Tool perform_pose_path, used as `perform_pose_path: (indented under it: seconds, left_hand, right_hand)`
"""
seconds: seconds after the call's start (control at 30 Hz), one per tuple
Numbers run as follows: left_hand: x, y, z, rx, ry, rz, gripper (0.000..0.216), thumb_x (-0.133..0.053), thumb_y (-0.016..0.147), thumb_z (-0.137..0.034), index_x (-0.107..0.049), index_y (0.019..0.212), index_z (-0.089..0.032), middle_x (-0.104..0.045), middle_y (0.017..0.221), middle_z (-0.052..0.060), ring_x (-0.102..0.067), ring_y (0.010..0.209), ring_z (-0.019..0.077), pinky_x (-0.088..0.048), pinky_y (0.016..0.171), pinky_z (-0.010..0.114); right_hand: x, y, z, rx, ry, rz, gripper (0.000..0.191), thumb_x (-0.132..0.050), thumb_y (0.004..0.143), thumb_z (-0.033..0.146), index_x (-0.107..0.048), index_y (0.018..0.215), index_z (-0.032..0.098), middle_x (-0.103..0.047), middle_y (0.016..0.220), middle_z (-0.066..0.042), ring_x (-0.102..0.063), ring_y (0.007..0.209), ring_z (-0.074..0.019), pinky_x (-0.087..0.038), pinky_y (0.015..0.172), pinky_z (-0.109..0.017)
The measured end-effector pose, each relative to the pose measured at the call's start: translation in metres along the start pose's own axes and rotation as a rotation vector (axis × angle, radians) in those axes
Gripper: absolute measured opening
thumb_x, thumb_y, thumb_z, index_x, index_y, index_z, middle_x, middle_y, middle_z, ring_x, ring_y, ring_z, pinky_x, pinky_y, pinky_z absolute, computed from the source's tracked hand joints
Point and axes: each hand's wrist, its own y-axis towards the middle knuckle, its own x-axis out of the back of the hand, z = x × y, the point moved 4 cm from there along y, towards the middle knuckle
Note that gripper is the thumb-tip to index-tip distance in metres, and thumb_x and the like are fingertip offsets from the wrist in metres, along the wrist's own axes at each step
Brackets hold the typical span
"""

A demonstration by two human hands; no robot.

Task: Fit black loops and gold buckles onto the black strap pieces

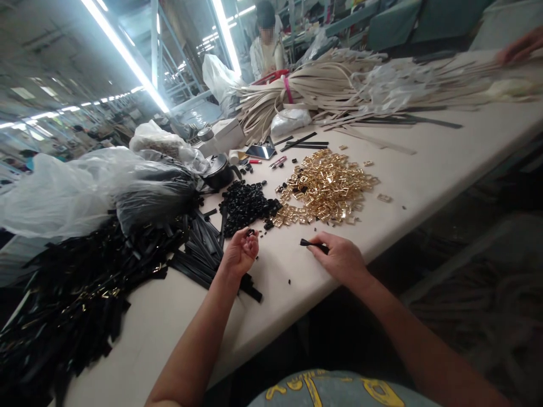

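Observation:
My left hand (242,251) is closed with its fingers curled, pinching a small black loop (250,232) beside the pile of black loops (246,204). In my right hand (339,255) is a short black strap (311,244), gripped between thumb and fingers, one end jutting to the left. Just beyond the hands lies a heap of gold buckles (328,183). Flat black strips (195,268) spread over the table under and left of my left forearm. The rest of the strap is hidden inside my right hand.
Finished-looking black straps with gold bits (93,282) are heaped at left, below plastic bags (85,181). A black lidded pot (218,171), a phone (261,151) and bundled beige strips (314,85) stand farther back. A person (266,48) is across the table; another person's hand (520,48) shows at far right.

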Motion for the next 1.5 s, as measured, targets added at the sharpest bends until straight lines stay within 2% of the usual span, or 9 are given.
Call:
perform_pose_path:
  seconds: [0.2,0.33,0.63,0.77,0.9,1.03,1.23,1.33,1.5]
  left_hand:
    - [-0.001,-0.012,0.021,0.031,-0.006,0.065,0.018,-0.048,0.092,-0.014,-0.063,0.083,-0.011,-0.064,0.077,0.006,-0.059,0.055,0.0042,-0.053,0.052,0.011]
    - [-0.003,-0.016,0.036,0.062,0.016,0.054,0.011,-0.056,0.090,-0.014,-0.063,0.082,-0.012,-0.063,0.071,0.002,-0.060,0.055,0.0038,-0.053,0.052,0.010]
    - [-0.002,-0.015,0.047,-0.032,0.063,0.092,0.015,-0.073,0.080,-0.020,-0.060,0.076,-0.014,-0.058,0.065,-0.004,-0.052,0.048,0.0004,-0.045,0.042,0.005]
    - [-0.001,-0.017,0.049,-0.084,0.139,0.129,0.010,-0.073,0.079,-0.019,-0.066,0.084,-0.014,-0.064,0.072,-0.001,-0.060,0.056,0.0022,-0.052,0.053,0.008]
    - [0.000,-0.018,0.048,-0.086,0.246,0.212,0.021,-0.077,0.074,-0.018,-0.071,0.094,-0.015,-0.070,0.082,0.002,-0.067,0.069,0.0065,-0.055,0.065,0.012]
    - [0.007,-0.011,0.032,-0.168,0.612,0.249,0.029,-0.079,0.070,-0.028,-0.073,0.095,-0.015,-0.070,0.080,0.004,-0.066,0.068,0.0106,-0.055,0.066,0.019]
    - [0.009,0.010,-0.005,-0.731,1.476,0.147,0.014,-0.069,0.074,-0.024,-0.074,0.087,-0.019,-0.068,0.085,0.004,-0.062,0.070,0.0137,-0.050,0.065,0.026]
    - [-0.005,0.022,-0.013,-0.911,1.665,0.130,0.013,-0.064,0.078,-0.022,-0.072,0.087,-0.020,-0.066,0.089,0.004,-0.062,0.070,0.0134,-0.049,0.067,0.027]
    - [-0.028,0.043,-0.014,-0.993,1.874,0.107,0.017,-0.064,0.078,-0.021,-0.072,0.092,-0.020,-0.065,0.090,0.004,-0.061,0.073,0.0153,-0.048,0.073,0.029]
  right_hand:
    - [0.000,0.006,0.052,0.290,0.105,-0.096,0.009,-0.059,0.088,0.026,-0.066,0.084,0.021,-0.069,0.079,-0.001,-0.063,0.072,-0.0147,-0.040,0.066,-0.024]
    - [-0.009,0.014,0.074,0.367,0.013,-0.064,0.016,-0.053,0.093,0.027,-0.066,0.086,0.021,-0.068,0.081,-0.002,-0.061,0.072,-0.0138,-0.036,0.064,-0.024]
    - [-0.015,0.005,0.075,0.382,-0.164,0.007,0.027,-0.045,0.097,0.029,-0.068,0.085,0.022,-0.068,0.082,-0.002,-0.057,0.067,-0.0125,-0.029,0.060,-0.027]
    - [-0.012,0.007,0.072,0.372,-0.144,0.005,0.023,-0.047,0.096,0.028,-0.067,0.086,0.022,-0.068,0.082,-0.002,-0.058,0.070,-0.0133,-0.031,0.062,-0.026]
    - [-0.006,0.006,0.070,0.380,-0.136,0.002,0.020,-0.048,0.095,0.027,-0.066,0.088,0.021,-0.068,0.083,-0.002,-0.059,0.072,-0.0135,-0.032,0.063,-0.026]
    - [0.001,0.003,0.065,0.344,-0.198,0.062,0.019,-0.049,0.095,0.029,-0.065,0.085,0.022,-0.067,0.082,-0.001,-0.059,0.071,-0.0137,-0.031,0.062,-0.027]
    - [0.005,-0.004,0.042,0.225,-0.306,0.207,0.009,-0.058,0.090,0.026,-0.061,0.082,0.022,-0.068,0.084,-0.001,-0.061,0.072,-0.0155,-0.030,0.060,-0.028]
    - [0.004,-0.009,0.035,0.174,-0.314,0.257,0.007,-0.060,0.089,0.025,-0.061,0.083,0.022,-0.069,0.084,-0.001,-0.062,0.072,-0.0162,-0.030,0.059,-0.028]
    - [0.004,-0.015,0.031,0.126,-0.258,0.288,0.004,-0.061,0.087,0.024,-0.062,0.083,0.023,-0.070,0.083,0.001,-0.063,0.073,-0.0160,-0.031,0.060,-0.028]
